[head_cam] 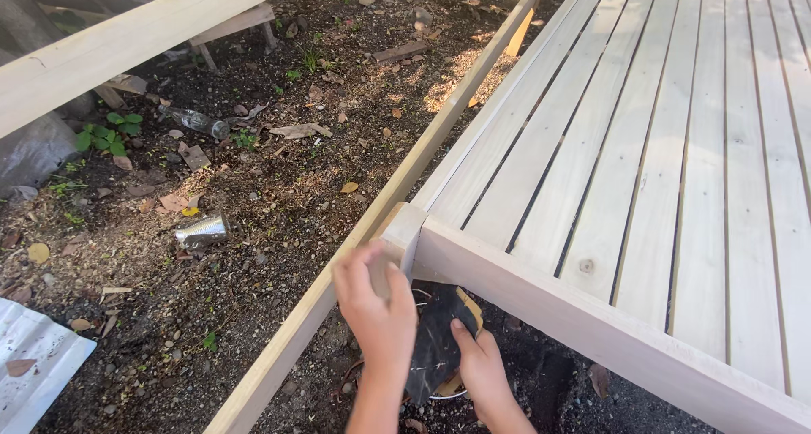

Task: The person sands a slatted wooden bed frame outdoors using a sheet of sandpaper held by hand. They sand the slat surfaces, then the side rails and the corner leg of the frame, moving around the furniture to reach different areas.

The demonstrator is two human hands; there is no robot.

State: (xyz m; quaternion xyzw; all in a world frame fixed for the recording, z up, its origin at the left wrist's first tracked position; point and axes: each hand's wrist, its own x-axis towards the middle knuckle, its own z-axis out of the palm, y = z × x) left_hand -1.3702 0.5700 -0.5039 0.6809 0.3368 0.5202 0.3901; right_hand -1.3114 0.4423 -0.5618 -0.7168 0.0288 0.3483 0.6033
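My left hand [376, 311] is blurred, with its fingers curled against the short corner post [407, 227] of a pale wooden slatted frame [642, 147]. Something greyish shows between its thumb and fingers, but I cannot tell whether it holds anything. My right hand [481, 366] is just below and to the right. It grips a dark, crumpled sheet with a tan backing [435, 341], like sandpaper, under the frame's front board [591, 316]. The two hands are close together at the frame's near-left corner.
A long pale rail [279, 358] runs diagonally from the corner down to the bottom edge. Left of it is bare soil with dry leaves, a crushed tin can [203, 229], a plastic bottle [194, 120] and a corrugated white sheet [34, 358]. Another beam [127, 37] crosses the top left.
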